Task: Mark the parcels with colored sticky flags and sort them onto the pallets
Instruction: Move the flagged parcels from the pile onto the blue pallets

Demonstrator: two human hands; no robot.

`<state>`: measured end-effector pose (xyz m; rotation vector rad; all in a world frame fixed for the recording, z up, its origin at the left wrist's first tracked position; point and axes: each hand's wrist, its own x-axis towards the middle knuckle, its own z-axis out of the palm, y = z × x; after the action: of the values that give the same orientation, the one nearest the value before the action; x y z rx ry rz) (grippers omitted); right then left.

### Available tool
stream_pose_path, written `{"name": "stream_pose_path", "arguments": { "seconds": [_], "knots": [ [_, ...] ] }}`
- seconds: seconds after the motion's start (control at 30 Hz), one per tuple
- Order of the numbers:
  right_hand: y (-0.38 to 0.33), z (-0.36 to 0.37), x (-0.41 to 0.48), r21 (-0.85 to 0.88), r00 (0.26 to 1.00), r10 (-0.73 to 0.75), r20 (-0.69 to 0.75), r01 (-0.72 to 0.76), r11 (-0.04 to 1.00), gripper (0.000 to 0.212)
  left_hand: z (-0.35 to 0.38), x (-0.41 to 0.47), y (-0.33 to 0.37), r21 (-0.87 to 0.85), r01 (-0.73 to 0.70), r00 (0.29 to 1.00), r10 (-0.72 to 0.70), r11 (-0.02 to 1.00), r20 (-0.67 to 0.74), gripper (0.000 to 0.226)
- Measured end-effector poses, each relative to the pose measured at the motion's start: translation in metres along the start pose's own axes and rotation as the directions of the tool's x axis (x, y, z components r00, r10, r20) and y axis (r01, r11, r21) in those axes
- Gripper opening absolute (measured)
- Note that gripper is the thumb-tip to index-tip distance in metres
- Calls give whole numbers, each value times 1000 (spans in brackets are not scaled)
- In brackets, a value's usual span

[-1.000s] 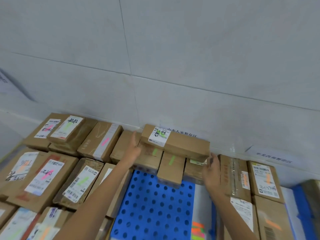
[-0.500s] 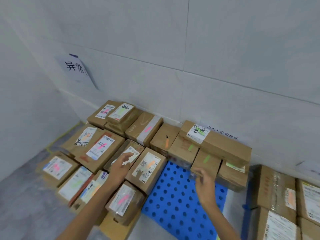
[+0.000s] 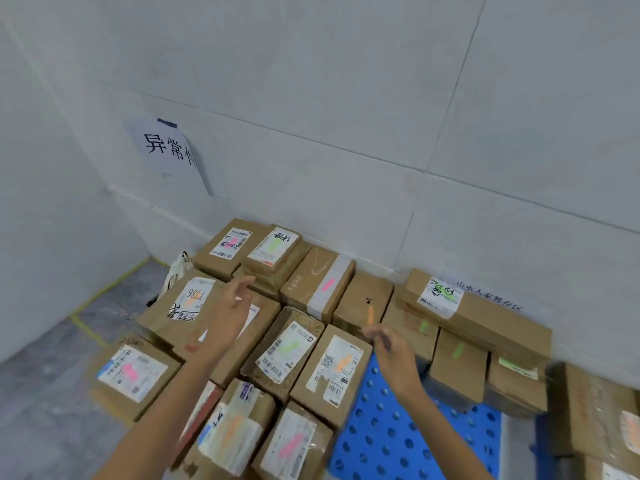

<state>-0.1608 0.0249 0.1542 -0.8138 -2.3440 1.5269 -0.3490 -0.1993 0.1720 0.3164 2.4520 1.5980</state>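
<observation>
– Grey floor is seen at the far left, crossed by strips of yellow tape. What is found beside it?

– A paper sign is fixed to the wall, and below it a white bag is wedged into the corner. From there, brown cardboard parcels are packed side by side, and a pink flag is stuck on the label of the nearest one. Pink, orange or green flags are seen on the others.

– How is the left hand held?

– The left hand is held above the middle of that group, fingers straight and spread apart. Nothing is gripped. Whether a parcel is touched cannot be told.

– And further right?

– Two parcels are laid just beside each other: one marked with a green flag, the next with an orange flag. Past them, the right hand is held where the parcels meet the blue pallet. Its fingers are loosely bent and apart, and nothing is held in them. The hand is blurred, so contact cannot be judged.

– What is placed on the pallet?

– Its near part is bare, with rows of round holes showing. Along its far edge small parcels are set against the wall, several with green flags, and a long parcel is laid across the top of them. At the right edge another stack is partly cut off from view.
</observation>
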Motion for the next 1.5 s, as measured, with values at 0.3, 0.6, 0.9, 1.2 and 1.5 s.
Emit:
{"name": "stream_pose_path", "arguments": {
  "seconds": [0.3,0.6,0.9,1.2,1.5],
  "knots": [
    [-86,127,96,178,984,171,57,-178,968,28,-23,130,-26,-18,104,979,-99,994,181,56],
    [-108,211,164,239,918,393,58,-395,887,52,-2,171,-43,67,135,974,-145,989,176,44],
    [-103,205,135,606,902,419,-104,-277,746,27,-13,137,-23,-249,102,983,-59,963,174,21],
    [-97,95,45,610,944,226,-239,-35,792,44,24,69,50,-482,530,794,-208,698,571,93],
    [-40,-15,-37,715,895,407,-182,-164,680,57,98,-19,73,-501,461,778,-63,732,625,106]
  ]
}}
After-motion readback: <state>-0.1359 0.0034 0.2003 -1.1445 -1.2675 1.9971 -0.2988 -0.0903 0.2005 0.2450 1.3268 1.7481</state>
